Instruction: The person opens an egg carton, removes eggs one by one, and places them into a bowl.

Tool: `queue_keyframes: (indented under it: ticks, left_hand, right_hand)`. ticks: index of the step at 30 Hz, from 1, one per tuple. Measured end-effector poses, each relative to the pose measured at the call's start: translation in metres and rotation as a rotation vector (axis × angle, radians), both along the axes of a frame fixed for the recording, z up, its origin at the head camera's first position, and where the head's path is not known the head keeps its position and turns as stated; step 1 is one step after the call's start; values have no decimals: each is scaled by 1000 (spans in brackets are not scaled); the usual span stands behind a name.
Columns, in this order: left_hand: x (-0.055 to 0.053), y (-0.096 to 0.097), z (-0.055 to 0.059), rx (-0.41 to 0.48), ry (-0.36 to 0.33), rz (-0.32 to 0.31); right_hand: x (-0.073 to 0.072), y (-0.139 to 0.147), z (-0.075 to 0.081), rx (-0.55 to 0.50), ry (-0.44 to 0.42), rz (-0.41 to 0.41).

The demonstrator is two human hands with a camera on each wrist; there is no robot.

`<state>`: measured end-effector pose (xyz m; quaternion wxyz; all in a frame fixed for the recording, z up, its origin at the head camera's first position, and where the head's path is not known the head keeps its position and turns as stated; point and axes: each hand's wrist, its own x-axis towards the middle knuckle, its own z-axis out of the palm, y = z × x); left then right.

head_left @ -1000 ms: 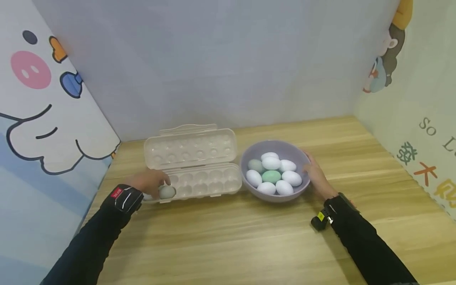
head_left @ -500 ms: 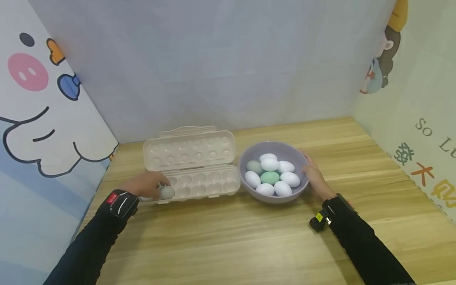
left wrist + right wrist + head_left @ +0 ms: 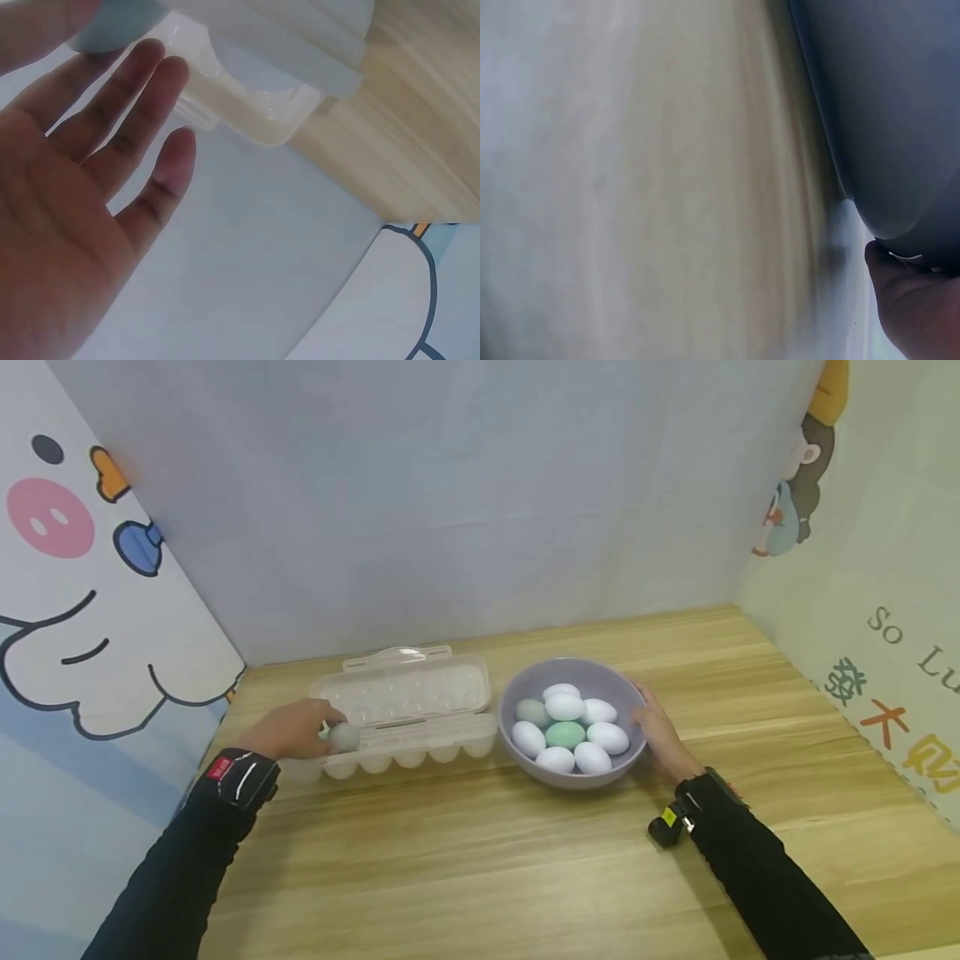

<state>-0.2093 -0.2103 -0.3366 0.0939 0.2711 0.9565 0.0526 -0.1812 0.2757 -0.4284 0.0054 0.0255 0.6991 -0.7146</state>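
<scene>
My left hand (image 3: 288, 731) pinches a grey-green egg (image 3: 345, 738) at the left end of a clear plastic egg carton (image 3: 420, 739). In the left wrist view, the egg (image 3: 120, 28) sits between thumb and index finger, the other fingers spread. The carton's lid (image 3: 450, 685) lies back, and its cup half is tilted, front side up, so the undersides of the cups show. Through its end wall a pale rounded shape (image 3: 247, 67) shows. On the right, my right hand (image 3: 663, 735) holds the rim of a purple bowl (image 3: 573, 781) of white and greenish eggs.
The carton and bowl stand side by side on a wood-grain table (image 3: 450, 877). A pale wall (image 3: 450, 510) rises behind them. Printed panels (image 3: 60, 635) close off the left and right sides.
The front of the carton has risen and its cup half has tipped backward. My left hand and the egg have moved slightly up and left. My right hand stays at the bowl.
</scene>
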Motion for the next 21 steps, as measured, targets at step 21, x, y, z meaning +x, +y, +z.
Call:
queue_keyframes:
  ticks: [21]
  left_hand:
    - [-21,105,31,200,126,-220]
  right_hand:
    - [-2,3,-2,24,-9,17]
